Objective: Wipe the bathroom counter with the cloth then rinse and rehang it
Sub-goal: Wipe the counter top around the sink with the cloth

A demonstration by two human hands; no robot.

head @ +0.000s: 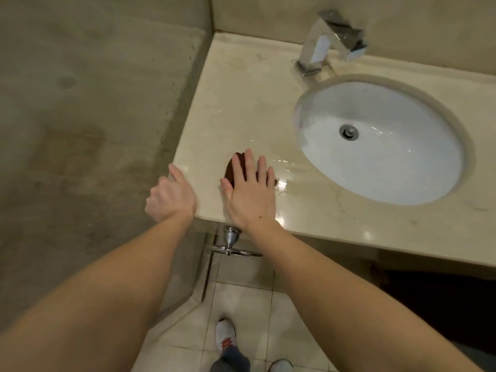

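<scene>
My right hand (249,189) lies flat, fingers spread, on a dark brown cloth (231,169) and presses it onto the beige marble counter (241,98), left of the white oval sink (381,140). Most of the cloth is hidden under the palm. A wet sheen shows on the counter just right of the fingers. My left hand (170,194) rests at the counter's front left corner, thumb on the edge, fingers curled below it and holding nothing I can see.
A chrome faucet (331,40) stands behind the sink. A chrome towel ring (233,244) hangs under the counter's front edge. A rough concrete wall (94,116) closes the left side. Tiled floor and my shoes (226,336) lie below.
</scene>
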